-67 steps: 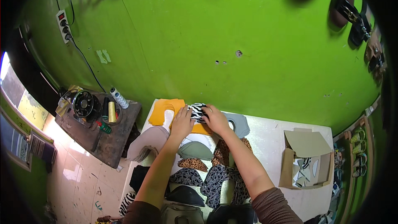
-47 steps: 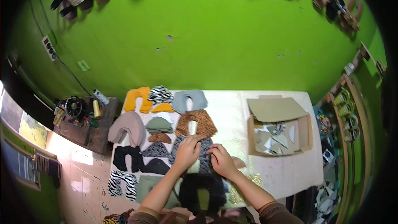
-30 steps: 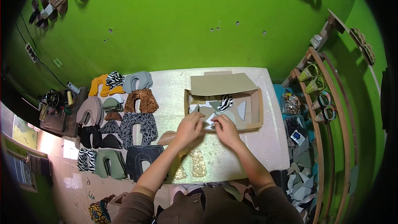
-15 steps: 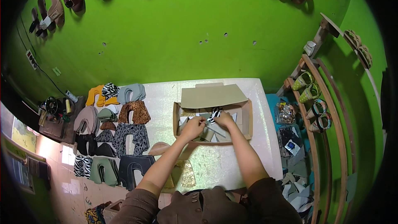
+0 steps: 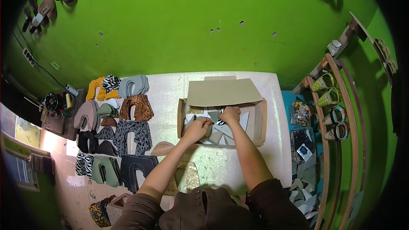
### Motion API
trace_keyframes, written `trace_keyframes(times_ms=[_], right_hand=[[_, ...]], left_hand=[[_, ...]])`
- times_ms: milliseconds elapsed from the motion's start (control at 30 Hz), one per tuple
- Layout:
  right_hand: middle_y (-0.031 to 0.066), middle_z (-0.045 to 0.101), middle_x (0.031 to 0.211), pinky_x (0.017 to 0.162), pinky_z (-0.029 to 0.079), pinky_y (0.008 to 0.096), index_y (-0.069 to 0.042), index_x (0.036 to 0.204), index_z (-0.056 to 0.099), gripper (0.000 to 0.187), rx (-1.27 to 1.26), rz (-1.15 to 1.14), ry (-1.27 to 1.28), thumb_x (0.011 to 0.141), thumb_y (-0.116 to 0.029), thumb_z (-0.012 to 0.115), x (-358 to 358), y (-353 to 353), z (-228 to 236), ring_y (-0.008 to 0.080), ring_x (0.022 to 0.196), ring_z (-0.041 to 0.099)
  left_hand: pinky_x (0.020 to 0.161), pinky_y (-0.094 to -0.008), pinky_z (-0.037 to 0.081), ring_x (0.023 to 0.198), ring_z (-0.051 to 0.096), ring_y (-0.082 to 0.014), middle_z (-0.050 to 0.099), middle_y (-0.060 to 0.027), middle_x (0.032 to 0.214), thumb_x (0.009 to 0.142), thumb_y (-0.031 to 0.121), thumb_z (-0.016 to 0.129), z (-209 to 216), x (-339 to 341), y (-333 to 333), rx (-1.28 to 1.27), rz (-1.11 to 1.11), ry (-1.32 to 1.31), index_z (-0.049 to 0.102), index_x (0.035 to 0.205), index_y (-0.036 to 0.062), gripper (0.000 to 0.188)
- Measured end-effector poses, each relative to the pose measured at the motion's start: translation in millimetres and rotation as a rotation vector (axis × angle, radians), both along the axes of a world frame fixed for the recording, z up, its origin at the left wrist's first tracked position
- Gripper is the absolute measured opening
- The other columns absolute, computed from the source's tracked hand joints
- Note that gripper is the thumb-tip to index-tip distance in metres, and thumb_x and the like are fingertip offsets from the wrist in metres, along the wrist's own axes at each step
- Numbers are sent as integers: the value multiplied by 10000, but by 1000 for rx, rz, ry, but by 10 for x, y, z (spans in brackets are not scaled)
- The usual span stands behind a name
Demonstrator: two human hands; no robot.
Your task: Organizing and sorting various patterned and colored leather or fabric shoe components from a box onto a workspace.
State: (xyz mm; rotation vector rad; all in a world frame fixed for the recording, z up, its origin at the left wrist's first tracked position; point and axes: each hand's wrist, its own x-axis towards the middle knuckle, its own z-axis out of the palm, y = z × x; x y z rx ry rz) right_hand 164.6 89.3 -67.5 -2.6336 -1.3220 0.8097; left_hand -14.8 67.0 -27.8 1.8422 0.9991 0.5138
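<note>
Both my hands are inside an open cardboard box (image 5: 179, 121) on the white table. The box holds loose scraps of material (image 5: 216, 137) in white, grey and beige. My right hand (image 5: 230, 114) has its fingers closed on a black-and-white zebra-striped piece (image 5: 220, 122), mostly hidden beneath them. To the left, over the near-left part of the box, my left hand (image 5: 197, 129) has its fingertips pressed together in a pinch. Whatever sits in that pinch is too small or too hidden to name. The box's lid flap (image 5: 225, 93) stands raised at the back.
Stacks of cut, arch-shaped pieces, such as leopard-print ones (image 5: 137, 107) and dark ones (image 5: 136, 170), cover the left side. A wooden rack with sandals (image 5: 328, 98) stands right, beside bins of scraps (image 5: 304, 204). A spool machine (image 5: 52, 102) sits far left.
My right hand has reached down over the zebra-striped piece, covering more of it. My left hand stays pinched over the box's left part. The view has shifted slightly.
</note>
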Motion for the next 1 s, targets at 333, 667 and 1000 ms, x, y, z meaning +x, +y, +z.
trace_keyframes(times_ms=[333,667,1000], right_hand=[[279,410,1178,892,419,438,6,1190,424,603,18,342,-17,651,-166,632,49,-171,175,470,1068,434],[188,559,986,761,449,315,-32,1206,403,570,260,253,439,649,-16,523,385,-465,289,263,920,562],[194,535,1092,839,438,325,7,1174,387,485,594,245,847,748,-49,611,-395,-942,763,244,999,556]], left_hand=[[787,-293,446,883,591,-222,621,-141,953,863,144,467,139,-81,-13,-73,39,40,572,1035,-14,256],[779,-290,443,876,588,-214,626,-135,953,859,162,486,316,-149,-154,-108,77,-16,576,1043,-3,263],[793,-228,429,993,503,-146,488,-117,1129,896,228,502,321,-62,-441,-695,221,-491,346,1268,-23,474]])
